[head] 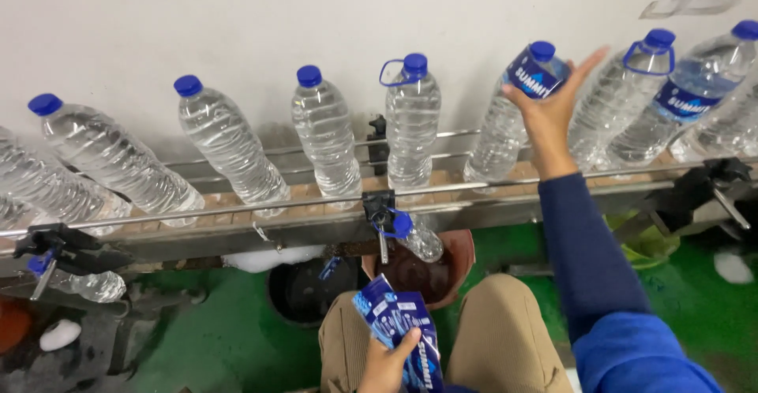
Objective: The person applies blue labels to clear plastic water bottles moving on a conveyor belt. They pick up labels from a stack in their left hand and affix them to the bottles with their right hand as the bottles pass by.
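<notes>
My right hand (549,102) reaches up to a clear water bottle (499,136) on the conveyor (316,203), fingers spread around a blue label sleeve (530,72) that sits over its neck under the blue cap. My left hand (387,365) rests above my lap and grips a stack of flat blue label sleeves (403,326). Several more clear bottles with blue caps stand in a row along the belt, among them one with a blue carry loop (411,121) and, at the far right, one wearing a label (685,97).
A white wall rises behind the conveyor. Metal guide rails (316,156) run along the belt. A dark red bucket (426,271) holding a bottle and a black bucket (304,290) stand on the green floor under the belt. My knees in tan trousers (505,330) sit below.
</notes>
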